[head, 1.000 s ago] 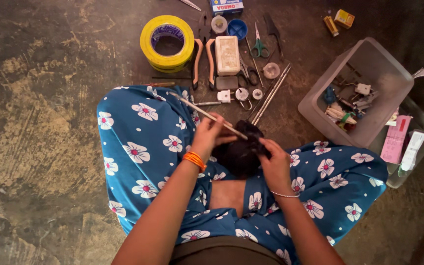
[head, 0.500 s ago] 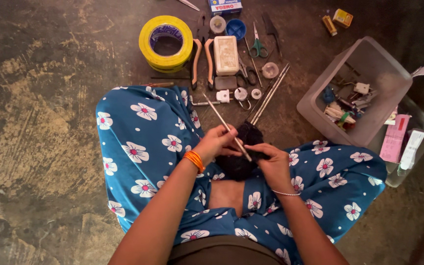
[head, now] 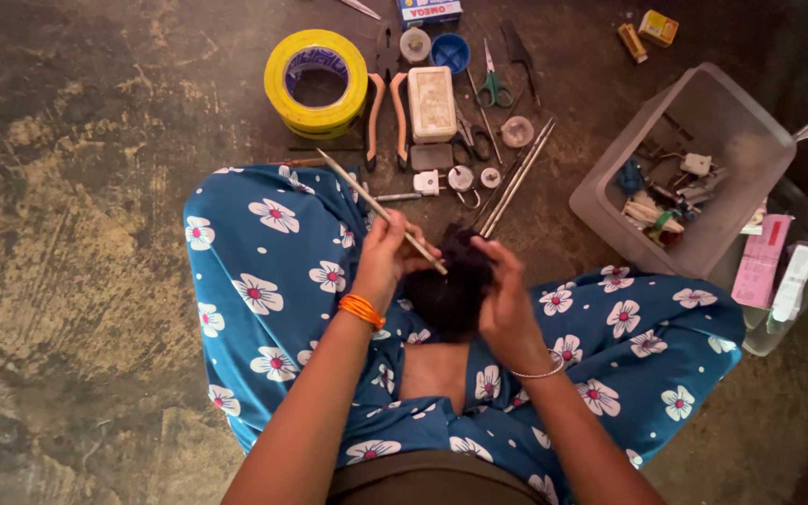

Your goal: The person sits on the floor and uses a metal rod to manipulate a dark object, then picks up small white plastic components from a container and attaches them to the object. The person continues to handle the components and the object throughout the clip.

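Progress: work under way; the dark bundle [head: 451, 285] sits in the lap between both hands, its make too dark to tell, and how much is finished cannot be read.

Left hand [head: 387, 254]: closed around a thin pale stick [head: 381, 212], which slants up and left from the bundle; orange bangle at the wrist.

Right hand [head: 505, 299]: fingers pinched on the bundle's right side, thin bracelet at the wrist.

Floor, far, left to right: yellow tape roll [head: 317, 81], lying flat; orange-handled pliers [head: 386, 112]; pale rectangular block [head: 431, 103]; small blue cap [head: 450, 52]; green-handled scissors [head: 490, 86]; several thin rods [head: 519, 174], lying loose, untouched.

Containers, right: grey plastic tub [head: 642, 126], tilted, holding a tangle of small fittings, wire and a blue piece; contents too jumbled to list. Behind it a clear tub [head: 797, 281], with a pink packet and a white packet leaning at its near edge.
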